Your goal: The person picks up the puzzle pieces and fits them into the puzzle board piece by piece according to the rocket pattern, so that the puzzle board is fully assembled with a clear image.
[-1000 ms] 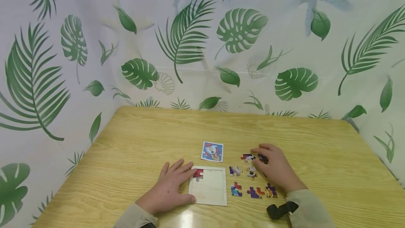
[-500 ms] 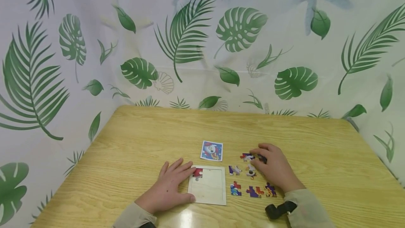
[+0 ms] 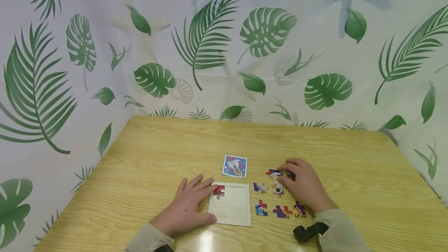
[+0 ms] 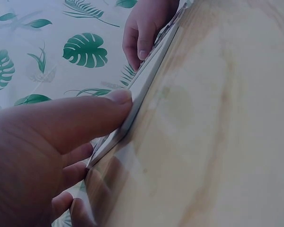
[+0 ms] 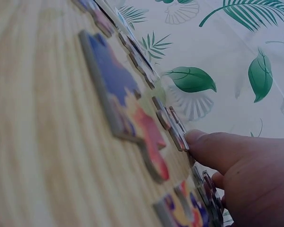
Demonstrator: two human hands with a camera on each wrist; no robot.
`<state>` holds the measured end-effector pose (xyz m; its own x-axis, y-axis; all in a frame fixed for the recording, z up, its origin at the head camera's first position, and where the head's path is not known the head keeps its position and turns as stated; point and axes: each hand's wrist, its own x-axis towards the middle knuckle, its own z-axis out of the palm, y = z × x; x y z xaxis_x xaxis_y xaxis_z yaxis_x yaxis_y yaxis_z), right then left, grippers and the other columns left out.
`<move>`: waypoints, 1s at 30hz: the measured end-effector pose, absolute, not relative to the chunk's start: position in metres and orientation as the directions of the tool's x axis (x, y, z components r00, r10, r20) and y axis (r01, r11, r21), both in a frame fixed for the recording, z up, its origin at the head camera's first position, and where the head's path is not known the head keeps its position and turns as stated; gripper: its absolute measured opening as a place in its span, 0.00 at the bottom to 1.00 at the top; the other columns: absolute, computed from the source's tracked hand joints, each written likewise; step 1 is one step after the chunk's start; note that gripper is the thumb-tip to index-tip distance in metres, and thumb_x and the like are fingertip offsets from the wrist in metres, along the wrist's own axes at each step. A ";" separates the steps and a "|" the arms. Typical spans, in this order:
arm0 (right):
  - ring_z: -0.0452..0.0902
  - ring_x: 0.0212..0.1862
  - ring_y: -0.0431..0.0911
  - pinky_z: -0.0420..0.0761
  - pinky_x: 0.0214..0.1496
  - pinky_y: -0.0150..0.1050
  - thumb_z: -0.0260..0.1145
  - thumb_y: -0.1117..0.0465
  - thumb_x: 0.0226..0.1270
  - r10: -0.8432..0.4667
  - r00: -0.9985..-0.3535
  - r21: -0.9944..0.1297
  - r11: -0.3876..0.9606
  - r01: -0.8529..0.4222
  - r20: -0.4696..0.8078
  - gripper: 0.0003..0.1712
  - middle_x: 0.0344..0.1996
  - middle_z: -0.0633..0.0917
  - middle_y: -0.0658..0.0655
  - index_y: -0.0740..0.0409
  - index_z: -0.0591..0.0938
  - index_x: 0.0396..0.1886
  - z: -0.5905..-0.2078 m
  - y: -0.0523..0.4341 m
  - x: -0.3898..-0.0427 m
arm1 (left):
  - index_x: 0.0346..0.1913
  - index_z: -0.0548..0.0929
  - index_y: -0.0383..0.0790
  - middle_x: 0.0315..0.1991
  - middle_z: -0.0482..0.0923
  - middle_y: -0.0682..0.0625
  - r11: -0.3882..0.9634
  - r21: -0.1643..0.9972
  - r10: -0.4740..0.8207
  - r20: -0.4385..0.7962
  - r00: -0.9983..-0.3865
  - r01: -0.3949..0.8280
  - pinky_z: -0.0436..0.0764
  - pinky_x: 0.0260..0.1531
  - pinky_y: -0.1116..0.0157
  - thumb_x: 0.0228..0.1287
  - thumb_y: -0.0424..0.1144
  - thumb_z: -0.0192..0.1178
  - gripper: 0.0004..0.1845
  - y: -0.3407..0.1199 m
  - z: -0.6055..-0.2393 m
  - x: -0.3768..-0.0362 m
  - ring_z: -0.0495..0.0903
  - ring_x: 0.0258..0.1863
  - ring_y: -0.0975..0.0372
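Roughly: one red piece (image 3: 219, 191) seated in tray (image 3: 231, 213) far-left corner, tray at table (image 3: 157, 154) near edge; left hand (image 3: 187, 207) flat, steadying tray; right hand (image 3: 303, 186) fingers curled, pinching a loose piece (image 3: 289, 174); seven other loose pieces beside tray, unplaced

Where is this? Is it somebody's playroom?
Hard to tell: probably a small puzzle corner set up indoors. A wooden table stands against leaf-print curtains, and on it lie a puzzle tray and loose puzzle pieces.
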<state>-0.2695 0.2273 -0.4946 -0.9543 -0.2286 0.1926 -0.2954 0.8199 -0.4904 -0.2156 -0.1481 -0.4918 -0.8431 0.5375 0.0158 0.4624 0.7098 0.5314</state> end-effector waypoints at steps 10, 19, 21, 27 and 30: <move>0.68 0.65 0.65 0.69 0.63 0.66 0.71 0.53 0.69 -0.219 -0.951 -0.490 0.818 -0.301 0.219 0.14 0.63 0.76 0.63 0.51 0.87 0.51 -0.498 0.228 -0.270 | 0.76 0.68 0.51 0.78 0.58 0.52 0.717 0.517 0.538 0.016 -0.842 0.468 0.34 0.72 0.38 0.59 0.64 0.66 0.45 -0.147 -0.493 -0.215 0.45 0.79 0.50; 0.75 0.58 0.58 0.75 0.59 0.60 0.71 0.52 0.68 -0.228 -0.943 -0.496 0.806 -0.322 0.242 0.13 0.55 0.81 0.56 0.51 0.87 0.49 -0.499 0.226 -0.272 | 0.76 0.69 0.50 0.78 0.59 0.51 0.709 0.528 0.537 0.027 -0.843 0.468 0.35 0.71 0.35 0.60 0.64 0.66 0.44 -0.146 -0.490 -0.214 0.47 0.79 0.49; 0.76 0.57 0.57 0.76 0.58 0.60 0.70 0.52 0.69 -0.223 -0.945 -0.507 0.801 -0.318 0.240 0.14 0.54 0.82 0.56 0.51 0.87 0.49 -0.498 0.223 -0.272 | 0.76 0.69 0.52 0.78 0.59 0.51 0.709 0.527 0.539 0.022 -0.842 0.468 0.35 0.71 0.36 0.60 0.64 0.66 0.43 -0.146 -0.490 -0.214 0.46 0.79 0.49; 0.74 0.60 0.58 0.74 0.61 0.61 0.70 0.49 0.70 -0.214 -0.957 -0.561 0.776 -0.289 0.196 0.16 0.55 0.81 0.57 0.51 0.86 0.52 -0.492 0.208 -0.265 | 0.76 0.68 0.55 0.78 0.58 0.51 0.711 0.520 0.548 0.012 -0.836 0.473 0.34 0.71 0.36 0.60 0.65 0.66 0.43 -0.147 -0.491 -0.215 0.45 0.79 0.49; 0.72 0.62 0.58 0.72 0.63 0.62 0.69 0.49 0.70 -0.236 -0.954 -0.564 0.769 -0.301 0.188 0.15 0.56 0.81 0.56 0.49 0.86 0.51 -0.489 0.194 -0.261 | 0.77 0.68 0.54 0.78 0.57 0.51 0.711 0.520 0.550 0.010 -0.835 0.474 0.34 0.71 0.36 0.60 0.65 0.66 0.43 -0.147 -0.491 -0.215 0.45 0.79 0.49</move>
